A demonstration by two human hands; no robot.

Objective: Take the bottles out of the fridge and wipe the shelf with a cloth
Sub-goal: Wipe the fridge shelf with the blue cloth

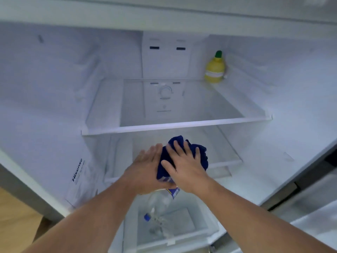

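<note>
A yellow bottle point(214, 70) with a green cap stands at the back right of the upper glass shelf point(175, 125). In front of the lower shelf point(224, 162), my left hand point(145, 168) grips the base end of a clear plastic bottle point(160, 201) with a blue label. The bottle tilts down toward me, its blue cap lowest. My right hand point(186, 167) lies with spread fingers on a bunched dark blue cloth point(182, 152) and presses it against the bottle's base. The hands and cloth hide the bottle's upper end.
The fridge interior is white, with a control dial point(165, 92) on the back wall. A white bin point(200, 212) sits below the hands. A Hisense sticker point(77, 170) is on the left wall. The door edge point(310, 179) is at the right, wooden floor at the lower left.
</note>
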